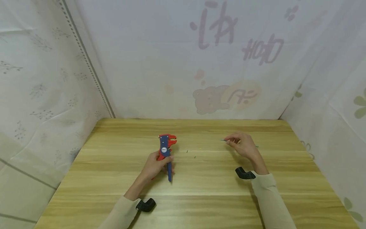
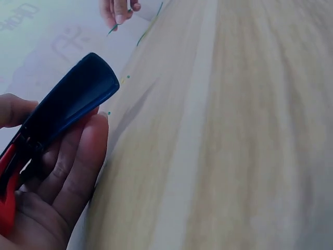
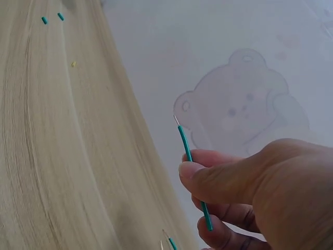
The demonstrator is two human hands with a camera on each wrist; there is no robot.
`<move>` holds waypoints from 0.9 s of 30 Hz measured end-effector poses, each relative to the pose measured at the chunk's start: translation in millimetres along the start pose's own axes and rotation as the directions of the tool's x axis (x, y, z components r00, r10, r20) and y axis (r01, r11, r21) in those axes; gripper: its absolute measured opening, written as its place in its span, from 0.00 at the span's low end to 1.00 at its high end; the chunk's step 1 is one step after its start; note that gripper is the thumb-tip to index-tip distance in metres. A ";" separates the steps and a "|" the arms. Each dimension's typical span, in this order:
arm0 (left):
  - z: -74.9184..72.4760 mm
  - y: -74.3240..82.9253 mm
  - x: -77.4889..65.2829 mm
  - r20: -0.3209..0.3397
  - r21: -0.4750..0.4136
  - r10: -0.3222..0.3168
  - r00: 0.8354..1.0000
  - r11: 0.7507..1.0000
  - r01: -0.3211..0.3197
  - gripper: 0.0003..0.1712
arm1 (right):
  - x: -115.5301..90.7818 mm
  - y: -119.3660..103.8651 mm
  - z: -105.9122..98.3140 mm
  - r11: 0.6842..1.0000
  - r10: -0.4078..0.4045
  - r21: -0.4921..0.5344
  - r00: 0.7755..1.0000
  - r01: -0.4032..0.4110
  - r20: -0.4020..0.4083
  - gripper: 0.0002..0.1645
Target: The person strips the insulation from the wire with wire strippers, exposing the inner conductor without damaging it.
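My left hand (image 1: 152, 166) holds a wire stripper (image 1: 165, 142) with a blue body and red jaws, which point right. In the left wrist view the blue handle (image 2: 78, 86) lies between thumb and fingers. Over the right part of the table, my right hand (image 1: 243, 147) pinches a short green wire (image 3: 184, 143) between thumb and fingertips. A bare, thin metal end shows on the wire's far tip. The wire is well apart from the stripper.
Two small green insulation pieces (image 3: 45, 20) and a tiny yellow bit (image 3: 74, 64) lie on the wooden table (image 1: 211, 178) between the hands. More green wire (image 3: 172, 243) with bare ends lies beneath the right hand. Printed cloth (image 1: 160, 63) surrounds the table's back and sides.
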State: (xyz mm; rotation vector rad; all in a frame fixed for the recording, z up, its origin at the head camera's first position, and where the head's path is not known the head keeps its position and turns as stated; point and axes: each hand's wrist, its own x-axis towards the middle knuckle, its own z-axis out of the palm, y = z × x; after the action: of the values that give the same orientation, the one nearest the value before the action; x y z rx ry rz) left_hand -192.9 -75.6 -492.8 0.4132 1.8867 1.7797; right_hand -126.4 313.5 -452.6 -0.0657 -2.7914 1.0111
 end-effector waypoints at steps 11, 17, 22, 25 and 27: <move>-2.5 5.0 -3.3 -0.200 0.252 0.012 0.980 0.967 0.039 0.28 | -1.2 10.1 -0.3 0.997 0.043 -0.057 0.999 -0.043 -0.013 0.06; -1.8 5.7 -7.4 -0.229 0.279 0.001 0.974 0.958 0.065 0.24 | -3.7 14.8 -0.1 0.994 0.095 -0.060 0.996 -0.094 0.002 0.06; 0.4 5.8 -9.3 -0.259 0.330 0.007 0.966 0.940 0.082 0.26 | -7.5 18.3 -0.8 0.986 0.147 -0.075 0.989 -0.146 0.017 0.06; 0.3 5.8 -9.0 -0.292 0.372 0.022 0.956 0.924 0.092 0.25 | -8.0 19.6 -1.8 0.980 0.173 -0.104 0.985 -0.169 0.028 0.06; 0.0 5.9 -8.6 -0.312 0.411 0.039 0.949 0.906 0.097 0.25 | -7.9 20.3 -2.7 0.975 0.186 -0.130 0.982 -0.180 0.031 0.06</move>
State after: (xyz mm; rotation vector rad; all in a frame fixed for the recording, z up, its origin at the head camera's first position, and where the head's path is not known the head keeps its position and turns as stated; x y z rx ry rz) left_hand -186.5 -79.7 -485.6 0.2561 2.5043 1.4721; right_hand -118.5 330.0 -464.7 -0.3272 -2.9299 0.8799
